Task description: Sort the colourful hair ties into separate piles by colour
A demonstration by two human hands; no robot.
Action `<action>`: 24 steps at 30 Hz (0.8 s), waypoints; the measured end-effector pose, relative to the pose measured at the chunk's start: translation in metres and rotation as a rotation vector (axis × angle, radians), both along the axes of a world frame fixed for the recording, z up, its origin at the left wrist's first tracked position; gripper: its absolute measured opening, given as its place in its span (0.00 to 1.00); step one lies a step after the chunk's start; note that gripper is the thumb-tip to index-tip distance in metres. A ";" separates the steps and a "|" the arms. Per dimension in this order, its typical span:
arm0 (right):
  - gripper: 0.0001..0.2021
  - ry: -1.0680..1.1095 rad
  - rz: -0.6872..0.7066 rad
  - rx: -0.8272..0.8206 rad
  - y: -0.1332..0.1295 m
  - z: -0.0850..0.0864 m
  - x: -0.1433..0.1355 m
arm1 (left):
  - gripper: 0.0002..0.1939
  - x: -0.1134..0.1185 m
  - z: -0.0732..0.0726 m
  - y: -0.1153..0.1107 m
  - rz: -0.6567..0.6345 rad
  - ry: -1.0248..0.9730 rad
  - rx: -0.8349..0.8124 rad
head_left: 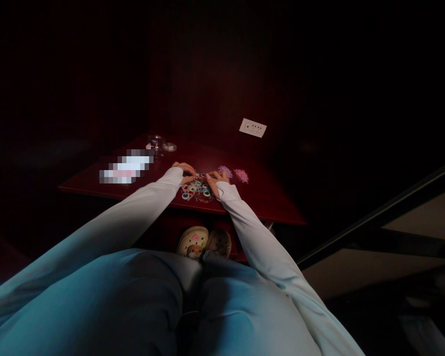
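A loose pile of colourful small rings and bands (pixel 195 189) lies near the front edge of the dark red table (pixel 274 200). My left hand (pixel 186 172) rests at the pile's upper left, its fingers curved down toward the pieces. At the right side of the pile is my right hand (pixel 217 181), fingers bent, with the fingertips over the pieces. Whether either hand pinches a piece is too small to tell. Just beyond my right hand sits a purple heap (pixel 225 171), and a pink heap (pixel 241 175) lies to its right.
A clear jar (pixel 156 142) stands at the back left beside a round lid-like item (pixel 169 147). A bright pixelated object (pixel 128 167) lies on the table's left. A white socket plate (pixel 252 127) is on the back wall. Clog shoes (pixel 195 241) show below the table.
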State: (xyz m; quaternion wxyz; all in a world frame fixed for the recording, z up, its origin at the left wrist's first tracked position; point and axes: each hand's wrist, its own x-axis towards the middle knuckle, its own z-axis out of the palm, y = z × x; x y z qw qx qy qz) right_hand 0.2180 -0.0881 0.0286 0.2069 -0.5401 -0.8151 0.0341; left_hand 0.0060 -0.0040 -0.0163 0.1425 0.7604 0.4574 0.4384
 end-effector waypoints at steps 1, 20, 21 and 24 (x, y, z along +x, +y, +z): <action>0.26 -0.001 -0.005 -0.008 -0.001 0.001 0.000 | 0.05 0.000 0.000 0.000 -0.004 -0.004 -0.002; 0.26 0.038 0.066 0.033 0.005 -0.004 0.003 | 0.06 -0.003 0.004 -0.005 -0.029 0.033 -0.014; 0.26 0.036 0.068 0.033 0.005 -0.004 0.003 | 0.06 -0.002 0.005 -0.005 -0.031 0.032 -0.019; 0.25 0.048 0.070 0.050 0.006 -0.005 0.004 | 0.06 0.000 0.007 -0.008 -0.041 0.021 -0.022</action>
